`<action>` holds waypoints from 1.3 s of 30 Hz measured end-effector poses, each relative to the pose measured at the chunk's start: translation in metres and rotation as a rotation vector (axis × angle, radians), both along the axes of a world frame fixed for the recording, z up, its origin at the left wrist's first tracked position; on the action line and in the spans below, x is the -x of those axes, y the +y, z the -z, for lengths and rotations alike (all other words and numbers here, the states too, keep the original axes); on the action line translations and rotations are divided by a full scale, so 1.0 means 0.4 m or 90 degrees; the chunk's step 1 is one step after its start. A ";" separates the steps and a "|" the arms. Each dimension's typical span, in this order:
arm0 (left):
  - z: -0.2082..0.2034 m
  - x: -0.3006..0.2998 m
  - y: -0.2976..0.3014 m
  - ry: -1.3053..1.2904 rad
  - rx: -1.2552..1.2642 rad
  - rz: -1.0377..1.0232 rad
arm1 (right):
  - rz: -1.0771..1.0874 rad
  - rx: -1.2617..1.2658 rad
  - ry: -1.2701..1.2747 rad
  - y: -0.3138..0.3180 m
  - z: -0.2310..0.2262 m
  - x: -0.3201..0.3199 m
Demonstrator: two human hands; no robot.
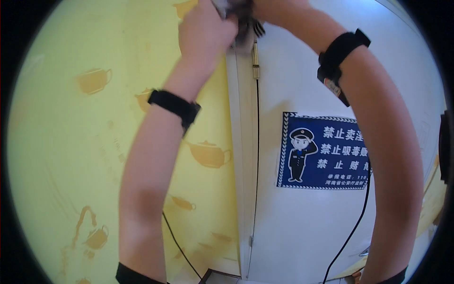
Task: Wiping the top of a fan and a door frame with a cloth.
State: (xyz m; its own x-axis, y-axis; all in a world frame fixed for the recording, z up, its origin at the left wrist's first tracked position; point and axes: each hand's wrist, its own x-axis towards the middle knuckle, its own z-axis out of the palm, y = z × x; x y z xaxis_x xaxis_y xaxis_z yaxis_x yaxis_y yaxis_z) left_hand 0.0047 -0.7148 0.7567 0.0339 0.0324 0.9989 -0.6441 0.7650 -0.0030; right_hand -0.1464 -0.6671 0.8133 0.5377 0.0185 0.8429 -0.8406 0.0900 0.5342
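Observation:
Both my arms reach up to the top edge of the head view. My left hand (208, 28) has its fingers bent and closed on a blurred, dark and grey cloth-like bundle (244, 28). On the other side of that bundle is my right hand (274, 8), largely cut off by the upper edge, so its fingers are hidden. The bundle is in front of the door frame, just above a brass-coloured hinge (256, 64). Whether it touches the frame I cannot tell. A black strap with a small device circles each wrist.
At left is a yellow wall (94, 156) with teapot and cup patterns. A white door (302, 227) at right carries a blue poster (302, 151) with a cartoon officer. One black cable (257, 142) runs down along the door frame; others hang by my arms.

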 end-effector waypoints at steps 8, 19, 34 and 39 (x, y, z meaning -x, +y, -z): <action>0.278 0.055 0.026 0.102 -0.017 -0.055 | -0.090 -0.050 0.182 0.030 0.218 0.067; 0.426 0.201 0.109 -0.093 0.061 -0.135 | -0.056 -0.047 0.186 0.123 0.370 0.308; -0.135 0.096 -0.014 -0.116 0.159 -0.328 | -0.048 0.213 0.070 -0.028 0.053 0.211; -0.306 0.090 -0.042 -0.078 0.183 -0.311 | -0.032 0.188 0.010 -0.054 -0.094 0.138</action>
State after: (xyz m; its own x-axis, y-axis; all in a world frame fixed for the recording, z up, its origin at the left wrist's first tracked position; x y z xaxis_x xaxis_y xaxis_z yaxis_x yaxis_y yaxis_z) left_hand -0.0314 -0.7317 0.8789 -0.1688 0.2858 0.9433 -0.9038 0.3370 -0.2638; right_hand -0.2017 -0.6889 0.8508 0.5429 0.2882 0.7888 -0.8397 0.2018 0.5042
